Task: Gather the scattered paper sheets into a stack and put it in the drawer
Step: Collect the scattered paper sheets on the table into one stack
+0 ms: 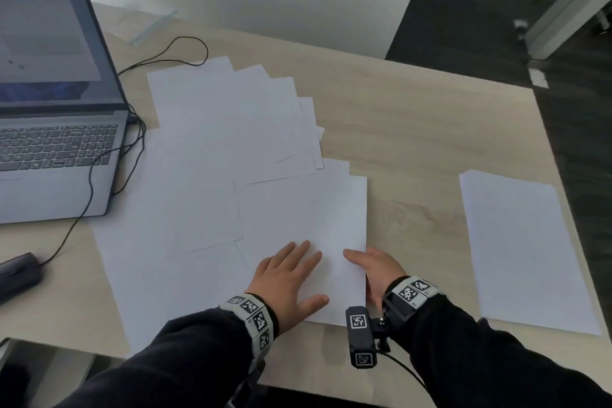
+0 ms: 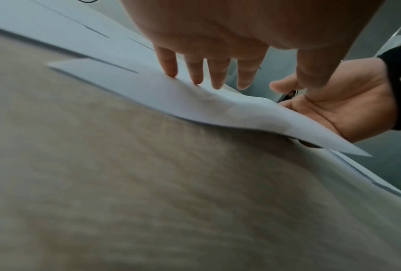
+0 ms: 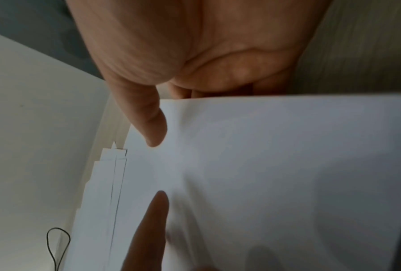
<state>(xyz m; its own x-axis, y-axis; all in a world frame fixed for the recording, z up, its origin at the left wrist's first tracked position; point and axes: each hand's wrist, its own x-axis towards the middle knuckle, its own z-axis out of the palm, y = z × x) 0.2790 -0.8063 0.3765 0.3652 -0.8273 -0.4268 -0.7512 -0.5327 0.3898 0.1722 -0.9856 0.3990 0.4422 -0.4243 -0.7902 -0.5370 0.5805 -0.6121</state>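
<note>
Several white paper sheets [image 1: 215, 142] lie fanned and overlapping across the middle of the wooden desk [image 1: 414, 129]. My left hand [image 1: 288, 278] presses flat, fingers [image 2: 217, 73] straight, on the nearest sheet [image 1: 314, 215]. My right hand [image 1: 374, 267] pinches that sheet's right edge, thumb [image 3: 148, 119] on top and fingers beneath. In the left wrist view the sheet [image 2: 217, 106] bows up off the desk over the right palm [image 2: 333, 110]. A squared stack of paper [image 1: 526, 252] lies apart at the desk's right edge.
An open grey laptop [image 1: 56, 109] stands at the left, with a black cable [image 1: 132, 142] looping beside the sheets. A dark object [image 1: 20, 272] sits at the far left. A clear ruler [image 1: 155, 26] lies at the back. Dark floor [image 1: 579, 142] lies past the right edge.
</note>
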